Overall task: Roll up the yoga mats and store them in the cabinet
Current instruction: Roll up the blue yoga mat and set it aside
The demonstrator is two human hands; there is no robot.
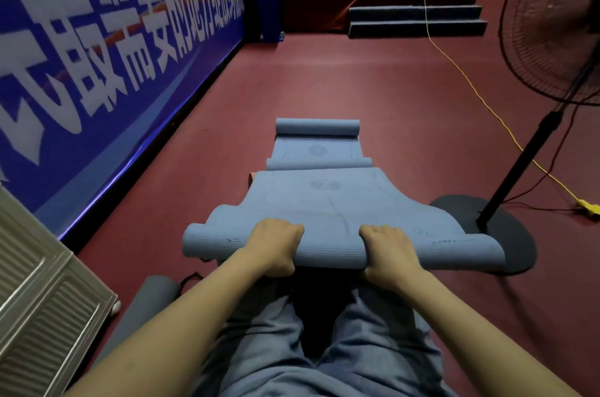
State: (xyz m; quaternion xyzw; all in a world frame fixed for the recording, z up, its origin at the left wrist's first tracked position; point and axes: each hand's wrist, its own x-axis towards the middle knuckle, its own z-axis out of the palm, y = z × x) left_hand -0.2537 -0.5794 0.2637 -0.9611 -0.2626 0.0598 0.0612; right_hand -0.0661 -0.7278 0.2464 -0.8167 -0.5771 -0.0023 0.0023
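A blue yoga mat (328,201) lies lengthwise on the red floor in front of my knees. Its near end is rolled into a tube. My left hand (276,247) grips the left half of that roll, fingers curled over the top. My right hand (388,250) grips the right half the same way. Beyond it lies a second blue mat (316,149) with both ends curled up. A dark grey rolled mat (152,299) rests on the floor at my left. The corner of the metal cabinet (42,309) shows at the lower left.
A blue banner wall (107,49) runs along the left. A standing fan (552,39) with a round dark base (506,234) stands at the right, touching the mat's right edge. A yellow cable (480,101) crosses the floor. A red stage with steps (412,19) stands far ahead.
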